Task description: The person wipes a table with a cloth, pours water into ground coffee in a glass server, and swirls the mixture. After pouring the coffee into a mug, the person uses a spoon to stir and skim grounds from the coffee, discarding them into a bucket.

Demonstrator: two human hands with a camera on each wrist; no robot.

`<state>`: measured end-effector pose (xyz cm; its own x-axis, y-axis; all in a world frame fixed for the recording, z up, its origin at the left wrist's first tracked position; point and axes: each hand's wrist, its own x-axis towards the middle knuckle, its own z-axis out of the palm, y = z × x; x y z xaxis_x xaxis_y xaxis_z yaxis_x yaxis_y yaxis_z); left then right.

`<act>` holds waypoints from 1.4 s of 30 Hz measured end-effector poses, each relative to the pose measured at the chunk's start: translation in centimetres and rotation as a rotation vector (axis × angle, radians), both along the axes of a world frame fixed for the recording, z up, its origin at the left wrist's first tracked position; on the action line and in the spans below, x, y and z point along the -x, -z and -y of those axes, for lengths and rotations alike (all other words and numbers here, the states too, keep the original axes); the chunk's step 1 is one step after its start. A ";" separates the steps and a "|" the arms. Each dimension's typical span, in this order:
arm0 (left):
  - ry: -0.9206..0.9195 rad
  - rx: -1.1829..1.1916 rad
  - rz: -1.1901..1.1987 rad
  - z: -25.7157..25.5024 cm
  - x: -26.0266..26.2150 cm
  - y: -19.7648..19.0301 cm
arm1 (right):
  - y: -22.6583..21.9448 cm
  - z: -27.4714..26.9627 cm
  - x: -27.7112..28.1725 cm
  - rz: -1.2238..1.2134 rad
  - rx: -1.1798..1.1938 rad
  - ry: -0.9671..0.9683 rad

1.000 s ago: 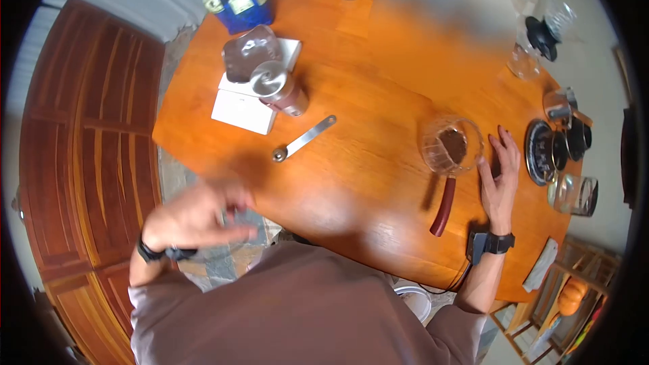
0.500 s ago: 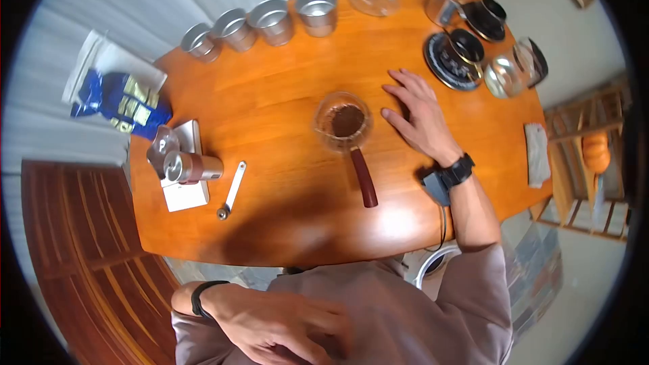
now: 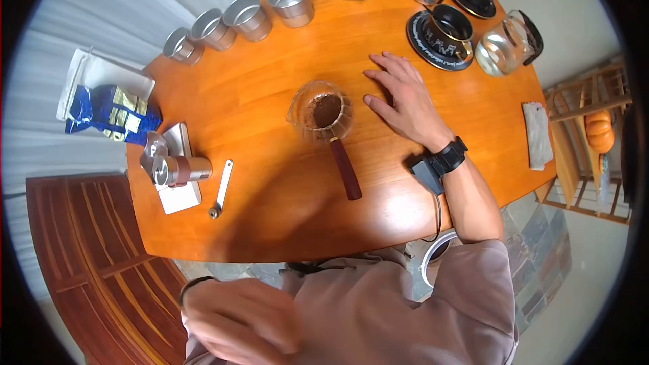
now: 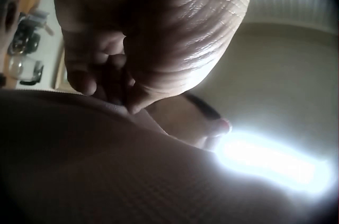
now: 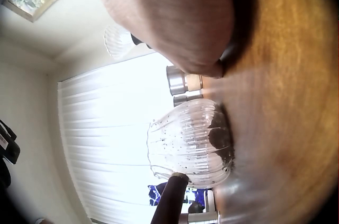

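Note:
My left hand (image 3: 240, 318) is blurred in front of my chest. In the left wrist view its fingers (image 4: 111, 73) and thumb are bent, tips right at the shirt (image 4: 79, 144); whether they pinch the cloth I cannot tell. My right hand (image 3: 402, 98) rests on the tabletop, fingers spread and loosely bent, holding nothing. Just left of it stands a ribbed glass pitcher (image 3: 304, 122) with a dark red handle (image 3: 346, 172) towards me. Brown grounds (image 3: 326, 109) lie in its bottom and, in the right wrist view, specks cling to the glass wall (image 5: 180, 134).
At the left are a coffee bag (image 3: 122, 115), a metal cylinder with a brown band (image 3: 193, 170), a white scale (image 3: 181, 199) and a crank handle (image 3: 223, 186). Several metal cups (image 3: 248, 17) line the back. Black cups on saucers (image 3: 449, 27), a glass pot (image 3: 500, 51) and a cloth (image 3: 537, 135) stand right.
My left hand has come from beyond the table's left front edge to my chest. The head view has swung, shifting the table leftward in it. My right hand stays beside the pitcher.

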<state>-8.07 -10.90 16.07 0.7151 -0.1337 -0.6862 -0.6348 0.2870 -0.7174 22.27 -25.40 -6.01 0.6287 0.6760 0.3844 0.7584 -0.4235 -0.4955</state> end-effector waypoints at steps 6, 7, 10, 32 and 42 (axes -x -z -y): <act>-0.474 1.435 -0.853 -3.5 -3.9 3.4 | -0.4 -0.3 0.3 0.007 0.016 -0.015; -0.524 1.728 -1.020 -5.6 -2.7 3.8 | -0.4 -0.3 0.1 0.013 0.029 -0.002; -0.591 2.617 -1.581 -6.9 -4.8 6.1 | -0.5 -0.3 0.0 0.016 0.032 -0.007; -1.476 2.348 1.055 -14.4 5.6 13.5 | -0.8 -1.0 0.4 -0.086 0.113 -0.035; -1.415 2.218 0.944 -13.9 4.3 16.3 | -0.6 -0.8 0.1 -0.129 0.096 -0.014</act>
